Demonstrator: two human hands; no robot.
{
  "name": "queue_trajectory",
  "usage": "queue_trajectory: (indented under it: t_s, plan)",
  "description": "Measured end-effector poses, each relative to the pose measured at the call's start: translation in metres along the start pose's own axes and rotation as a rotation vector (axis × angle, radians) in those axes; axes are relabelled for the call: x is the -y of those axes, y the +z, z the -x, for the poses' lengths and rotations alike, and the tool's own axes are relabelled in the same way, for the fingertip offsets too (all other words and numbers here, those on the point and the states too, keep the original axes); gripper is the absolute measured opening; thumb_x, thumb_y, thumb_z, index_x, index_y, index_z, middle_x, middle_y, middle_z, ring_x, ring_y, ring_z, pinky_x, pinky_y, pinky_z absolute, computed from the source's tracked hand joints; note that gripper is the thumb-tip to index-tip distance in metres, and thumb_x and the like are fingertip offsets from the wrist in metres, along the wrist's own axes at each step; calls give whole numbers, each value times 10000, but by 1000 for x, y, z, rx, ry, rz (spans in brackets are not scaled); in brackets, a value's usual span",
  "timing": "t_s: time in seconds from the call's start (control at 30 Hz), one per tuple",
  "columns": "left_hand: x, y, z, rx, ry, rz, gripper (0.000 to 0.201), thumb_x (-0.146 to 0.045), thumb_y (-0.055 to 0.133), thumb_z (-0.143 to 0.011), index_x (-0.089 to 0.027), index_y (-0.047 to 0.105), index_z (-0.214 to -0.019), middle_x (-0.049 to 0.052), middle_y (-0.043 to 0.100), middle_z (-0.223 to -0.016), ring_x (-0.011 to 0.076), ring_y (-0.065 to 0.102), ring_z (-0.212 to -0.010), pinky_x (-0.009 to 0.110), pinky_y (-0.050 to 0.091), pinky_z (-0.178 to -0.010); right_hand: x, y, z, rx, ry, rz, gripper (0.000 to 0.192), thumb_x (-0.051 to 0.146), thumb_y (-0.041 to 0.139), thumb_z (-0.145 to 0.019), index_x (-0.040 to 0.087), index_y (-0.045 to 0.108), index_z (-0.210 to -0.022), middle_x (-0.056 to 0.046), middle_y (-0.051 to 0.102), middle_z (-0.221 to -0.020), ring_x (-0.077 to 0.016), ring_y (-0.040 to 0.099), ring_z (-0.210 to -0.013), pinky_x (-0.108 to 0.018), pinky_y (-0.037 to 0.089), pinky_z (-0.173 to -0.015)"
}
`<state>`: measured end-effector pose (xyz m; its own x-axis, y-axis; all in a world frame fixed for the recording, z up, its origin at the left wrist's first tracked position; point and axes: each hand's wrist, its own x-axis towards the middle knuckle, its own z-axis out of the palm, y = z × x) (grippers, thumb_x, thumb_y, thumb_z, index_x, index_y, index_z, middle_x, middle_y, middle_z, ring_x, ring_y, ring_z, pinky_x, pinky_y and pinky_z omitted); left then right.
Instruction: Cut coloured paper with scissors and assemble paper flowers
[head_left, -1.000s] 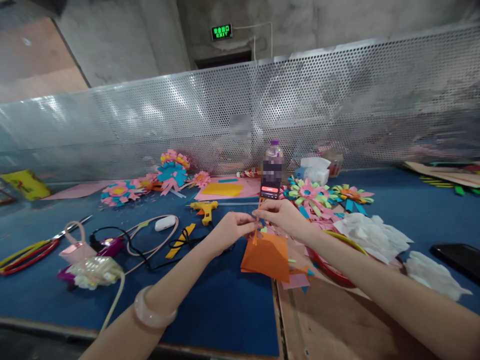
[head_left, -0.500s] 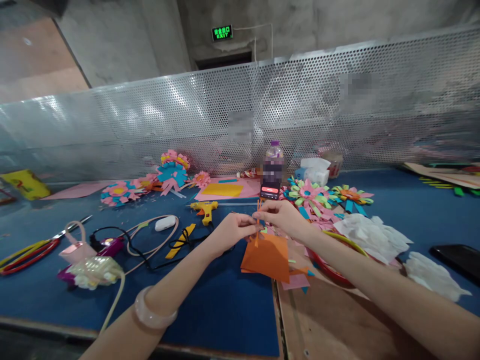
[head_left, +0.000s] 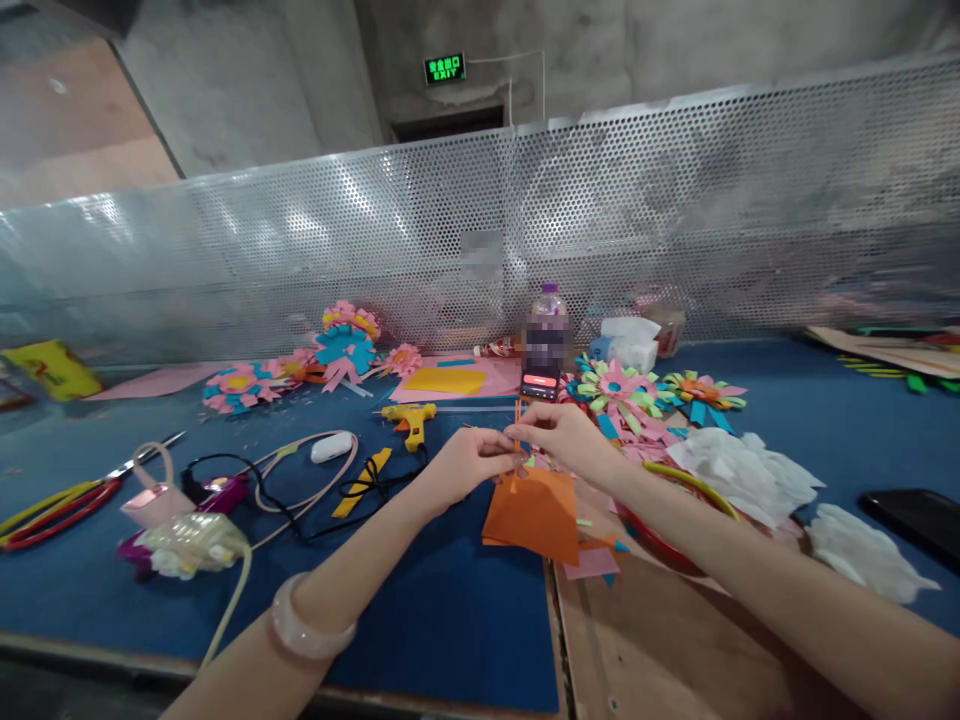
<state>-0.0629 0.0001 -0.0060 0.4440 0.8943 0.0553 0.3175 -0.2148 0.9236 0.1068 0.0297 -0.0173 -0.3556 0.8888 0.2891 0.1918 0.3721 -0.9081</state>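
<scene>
Orange paper strip [head_left: 517, 432] (thin, upright) pinched between left hand [head_left: 459, 466] and right hand [head_left: 564, 437] fingers above folded orange sheet [head_left: 534, 514].

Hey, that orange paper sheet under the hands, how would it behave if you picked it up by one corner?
The orange paper sheet looks thin and flat, so it would probably droop and feel very light. It seems to lie over other sheets on the table, so a push might slide it easily. The narrow orange strip pinched by the left hand and right hand suggests it tears readily.

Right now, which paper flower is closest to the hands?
The pink and green paper flower just behind the right hand. The blue one and the pink-and-yellow one lie far off to the left.
</scene>
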Motion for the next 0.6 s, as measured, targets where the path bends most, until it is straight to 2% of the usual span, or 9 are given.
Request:
queue_trajectory:
  t_s: [0.17, 0.3, 0.4, 0.5, 0.6]
  plan:
    - [1, 0, 0, 7, -4, 13, 266, -352, 636, -708, -117, 675, -825, 74, 697, -772, 154, 602, -698, 231, 431, -632, -4, 1, -2, -18, -24, 25, 224, 378, 616, -710, 158, 654, -686, 19, 566, -632, -69, 454, -542, -207, 337, -504]
    - [3, 2, -2, 0, -11, 26, 252, -327, 635, -705, -117, 677, -837, 72, 698, -772, 162, 611, -720, 229, 432, -623, -3, 2, -1, -20, -11, 24, 264, 410, 623, -699, 149, 646, -664, 20, 544, -604, -60, 406, -500, -208, 305, -468]
    - [0, 0, 0, -28, -13, 28, 243, -329, 640, -695, -127, 678, -826, 65, 695, -769, 157, 607, -708, 227, 435, -612, 0, 1, 0, -33, 16, 13, 315, 462, 590, -718, 151, 647, -714, 29, 512, -560, -57, 363, -450, -212, 278, -437]
    - [-8, -14, 2, -119, -3, 48, 257, -359, 638, -695, -136, 679, -817, 62, 692, -773, 141, 596, -688, 218, 436, -604, -1, -2, -7, -85, -1, 26, 376, 495, 479, -789, 160, 648, -807, 23, 525, -555, -75, 382, -446, -217, 289, -431]
    - [-13, -36, 3, -322, 63, 129, 305, -394, 642, -688, -140, 670, -854, 70, 691, -844, 128, 589, -694, 216, 441, -625, -8, -1, -26, -45, -82, 259, 263, 358, 502, -796, 156, 669, -814, -30, 642, -741, -116, 525, -620, -225, 388, -563]
